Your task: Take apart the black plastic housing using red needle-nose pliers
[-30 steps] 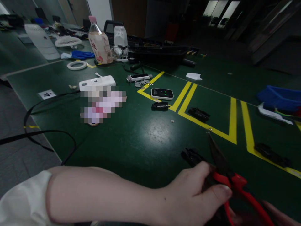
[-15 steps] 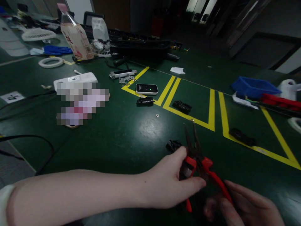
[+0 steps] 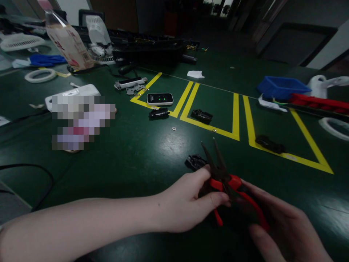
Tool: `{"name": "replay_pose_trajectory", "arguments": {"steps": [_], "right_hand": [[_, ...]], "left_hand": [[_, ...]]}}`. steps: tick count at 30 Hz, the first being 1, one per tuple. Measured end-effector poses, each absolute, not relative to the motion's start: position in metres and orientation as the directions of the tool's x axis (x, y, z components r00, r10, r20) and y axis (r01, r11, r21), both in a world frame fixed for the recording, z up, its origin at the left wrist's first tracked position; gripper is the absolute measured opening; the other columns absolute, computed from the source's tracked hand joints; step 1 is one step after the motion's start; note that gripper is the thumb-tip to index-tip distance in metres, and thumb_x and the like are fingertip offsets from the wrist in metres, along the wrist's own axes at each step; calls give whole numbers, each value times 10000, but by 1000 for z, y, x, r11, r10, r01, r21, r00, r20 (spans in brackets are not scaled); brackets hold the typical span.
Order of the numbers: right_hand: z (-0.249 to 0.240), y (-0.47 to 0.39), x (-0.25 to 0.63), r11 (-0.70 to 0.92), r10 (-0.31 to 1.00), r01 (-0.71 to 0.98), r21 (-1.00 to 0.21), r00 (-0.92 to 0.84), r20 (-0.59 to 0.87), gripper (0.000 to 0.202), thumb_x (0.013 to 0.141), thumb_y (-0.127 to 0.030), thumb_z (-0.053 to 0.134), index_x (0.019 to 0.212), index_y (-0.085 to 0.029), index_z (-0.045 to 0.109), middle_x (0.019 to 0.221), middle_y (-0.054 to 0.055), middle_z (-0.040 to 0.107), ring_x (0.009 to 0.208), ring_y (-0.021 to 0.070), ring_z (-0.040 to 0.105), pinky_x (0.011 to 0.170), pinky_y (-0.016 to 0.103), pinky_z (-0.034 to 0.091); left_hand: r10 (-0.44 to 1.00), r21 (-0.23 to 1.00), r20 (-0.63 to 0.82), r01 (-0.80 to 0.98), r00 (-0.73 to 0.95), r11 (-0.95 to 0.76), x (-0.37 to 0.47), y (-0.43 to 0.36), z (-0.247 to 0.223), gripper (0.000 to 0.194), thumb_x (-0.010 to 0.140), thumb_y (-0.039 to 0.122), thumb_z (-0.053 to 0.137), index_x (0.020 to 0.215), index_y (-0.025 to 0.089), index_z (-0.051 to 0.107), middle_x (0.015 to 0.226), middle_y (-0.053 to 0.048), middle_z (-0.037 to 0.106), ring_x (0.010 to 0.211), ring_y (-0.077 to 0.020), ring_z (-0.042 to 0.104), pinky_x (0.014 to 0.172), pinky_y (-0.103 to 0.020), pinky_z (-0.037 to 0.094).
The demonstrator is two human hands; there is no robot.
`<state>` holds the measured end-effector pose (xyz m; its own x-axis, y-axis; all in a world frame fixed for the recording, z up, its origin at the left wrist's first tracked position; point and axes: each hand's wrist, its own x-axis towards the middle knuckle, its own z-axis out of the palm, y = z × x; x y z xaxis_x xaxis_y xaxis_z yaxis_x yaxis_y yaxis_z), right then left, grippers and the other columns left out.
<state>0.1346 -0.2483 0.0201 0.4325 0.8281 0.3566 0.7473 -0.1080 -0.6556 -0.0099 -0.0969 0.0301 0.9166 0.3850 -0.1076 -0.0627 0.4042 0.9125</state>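
Nothing legible: red characters [image 3: 60,43] and a barcode [image 3: 86,55] on the drink bottle [image 3: 69,46] at ten o'clock, and small white lettering [image 3: 152,98] on the black-faced pocket device [image 3: 166,99] at eleven, are too blurred to read.

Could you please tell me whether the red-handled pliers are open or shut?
Open: the tips of the red-handled pliers stand apart, with green tabletop showing between them.

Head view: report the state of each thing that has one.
Pliers: jaws spread apart
Left hand: gripping the pliers
Right hand: holding them too
Device: lit green
Bottle: standing, capped
Blue bin: open on top
Left white ring: lying flat
Pixelated thing: cannot tell
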Motion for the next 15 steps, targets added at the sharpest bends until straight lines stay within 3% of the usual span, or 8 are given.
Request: {"name": "replay_pose_trajectory", "arguments": {"steps": [3,5,10,15], "right_hand": [[22,-243,133,-80,867,872,-483,299,397,799,774,-597,683,1462,-300,405,1322,85,577,1132,317,632,855,444,621],[20,-241,131,-88,854,926,-366,260,451,928,762,-637,670,1535,-274,307,1368,120,515,1146,352,605,826,472,623],[17,-242,130,-75,841,965,-250,196,504,794,883,-493,555,1569,-251,238,1324,142,508,1076,333,617,720,438,626],[24,-243,126,-24,846,961,-276,167,507,824,875,-417,598,1576,-241,202,1413,101,470,1194,314,583,888,417,610]], "left_hand": [[426,857,-133,-112,895,503,-7,-98,34,253,879,165,629,1119,115,568,996,-73,669,904,-130,644,843,-258,526],[428,801,-129,-161,894,577,-6,-99,36,248,865,144,638,1104,115,579,950,-60,688,852,-111,653,811,-232,532],[425,745,-153,-179,892,643,-5,-101,36,253,856,134,651,1102,114,594,942,-64,706,831,-118,677,797,-246,545],[466,806,-174,-146,867,574,-8,-101,37,265,836,175,696,1082,124,612,994,-63,692,875,-135,662,824,-269,535]]}}
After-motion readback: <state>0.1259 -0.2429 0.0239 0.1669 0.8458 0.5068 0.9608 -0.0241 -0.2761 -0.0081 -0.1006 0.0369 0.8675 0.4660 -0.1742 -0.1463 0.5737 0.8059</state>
